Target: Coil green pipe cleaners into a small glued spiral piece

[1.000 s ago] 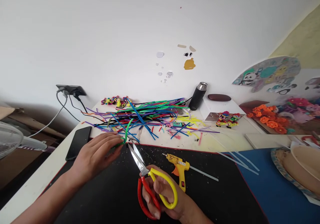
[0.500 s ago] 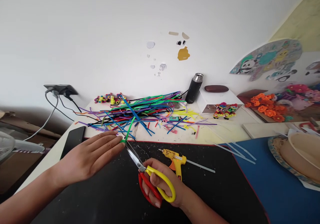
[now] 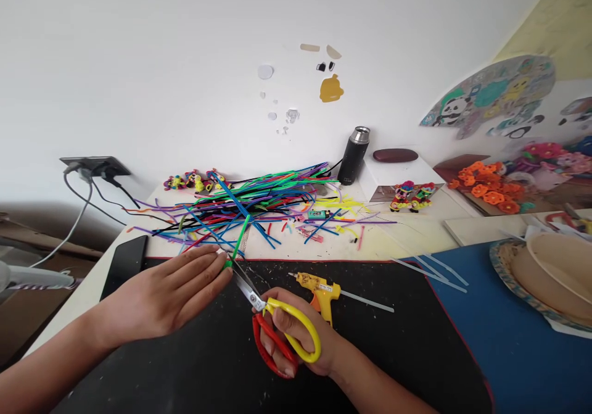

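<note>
Between the fingertips of my left hand [image 3: 161, 293] is a small green piece, mostly hidden by the fingers. A green pipe cleaner [image 3: 241, 238] sticks up from there. My right hand [image 3: 300, 331] has its fingers through the yellow and red handles of the scissors [image 3: 252, 300]. The blades point up and left and meet the green stem beside my left fingertips; whether they are fully closed is hard to tell. Just beyond my right hand, a yellow glue gun [image 3: 324, 290] lies on the black mat [image 3: 185, 364].
Behind the mat lies a pile of coloured pipe cleaners [image 3: 259, 198]. Small figures [image 3: 411, 197] stand near a black flask [image 3: 354, 158]. A phone [image 3: 124, 266] lies at left, glue sticks [image 3: 439, 272] and a round tray [image 3: 509, 278] at right.
The whole view has shifted slightly, so most things appear a little further left and higher. Both hands keep nearly the same pose, with the scissors still at the green stem.
</note>
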A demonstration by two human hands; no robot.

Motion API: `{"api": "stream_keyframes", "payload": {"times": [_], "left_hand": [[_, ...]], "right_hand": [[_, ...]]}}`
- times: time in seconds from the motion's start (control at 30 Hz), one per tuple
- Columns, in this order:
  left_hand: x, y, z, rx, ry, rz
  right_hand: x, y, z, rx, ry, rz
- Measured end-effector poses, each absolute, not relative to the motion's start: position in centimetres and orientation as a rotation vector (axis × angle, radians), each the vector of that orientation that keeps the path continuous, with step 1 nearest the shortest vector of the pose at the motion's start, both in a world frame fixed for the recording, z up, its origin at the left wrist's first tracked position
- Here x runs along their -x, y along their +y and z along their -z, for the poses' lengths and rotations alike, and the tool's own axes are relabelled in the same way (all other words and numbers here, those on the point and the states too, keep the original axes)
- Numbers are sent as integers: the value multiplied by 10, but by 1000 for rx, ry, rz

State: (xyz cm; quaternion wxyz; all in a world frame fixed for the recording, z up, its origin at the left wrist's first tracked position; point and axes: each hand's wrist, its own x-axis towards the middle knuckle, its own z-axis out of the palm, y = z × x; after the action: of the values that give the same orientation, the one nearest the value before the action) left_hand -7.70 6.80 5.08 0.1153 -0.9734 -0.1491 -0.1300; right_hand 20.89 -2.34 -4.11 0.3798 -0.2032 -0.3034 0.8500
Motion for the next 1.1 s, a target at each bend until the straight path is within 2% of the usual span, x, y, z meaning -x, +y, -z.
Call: {"api": "stream_keyframes", "payload": {"times": [0.43,1.1], "left_hand": [[74,69,-46,2754,-306,287],[83,71,-16,2935,-475,379]], "right_hand": [[-202,-21,36,547,-710,-2219],[-184,-25,33,731,-714,-2250]]}}
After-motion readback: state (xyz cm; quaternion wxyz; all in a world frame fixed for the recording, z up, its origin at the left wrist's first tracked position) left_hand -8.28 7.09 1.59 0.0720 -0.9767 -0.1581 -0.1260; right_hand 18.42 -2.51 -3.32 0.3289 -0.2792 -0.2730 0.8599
